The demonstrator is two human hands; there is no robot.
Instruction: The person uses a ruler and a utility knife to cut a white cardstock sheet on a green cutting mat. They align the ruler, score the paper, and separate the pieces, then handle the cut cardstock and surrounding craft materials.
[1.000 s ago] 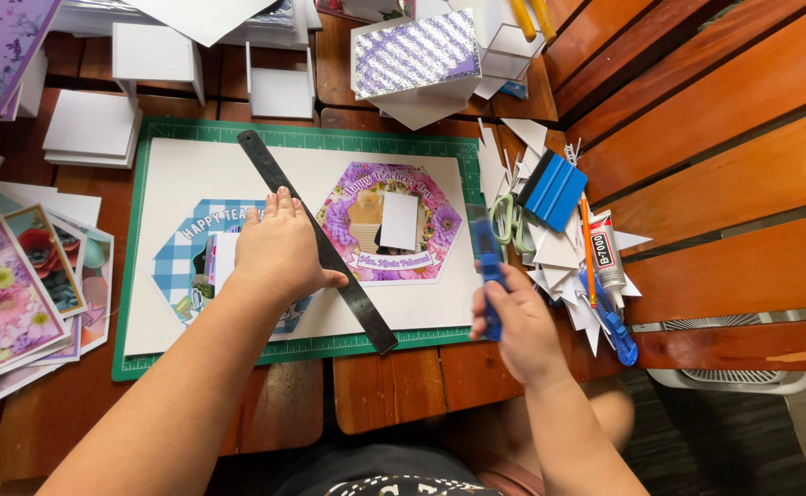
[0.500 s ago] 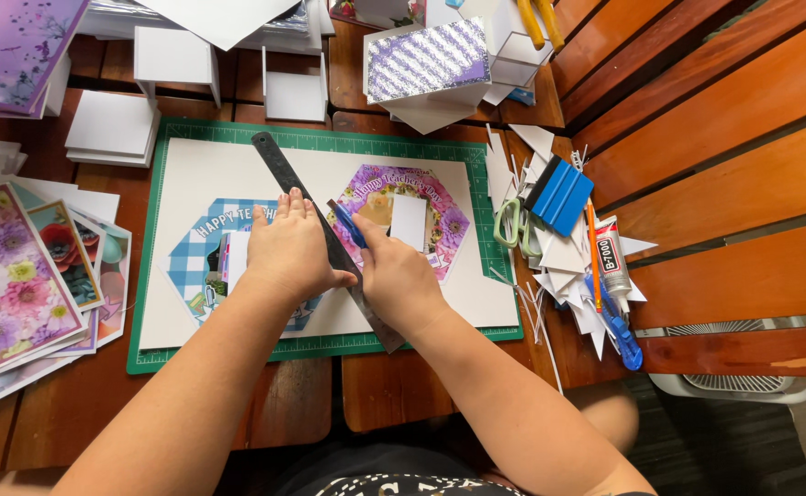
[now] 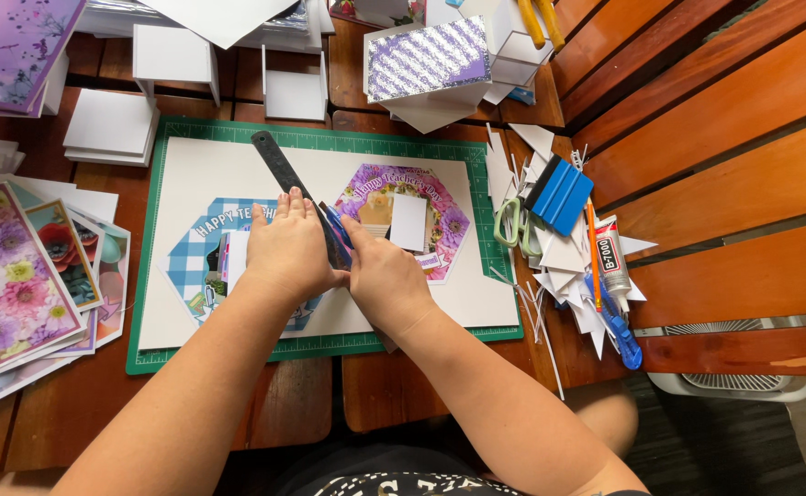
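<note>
On the green cutting mat (image 3: 322,345), the left hand (image 3: 285,250) still flattens the dark metal ruler (image 3: 284,174) across white card (image 3: 330,170); the right hand (image 3: 386,280), arrived from the mat's right edge, grips a blue craft knife (image 3: 335,224) against it, ready to cut.

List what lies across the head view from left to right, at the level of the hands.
Flower prints → blue checked hexagon → left hand → right hand → green scissors → glue tube → wooden bench slats.
</note>
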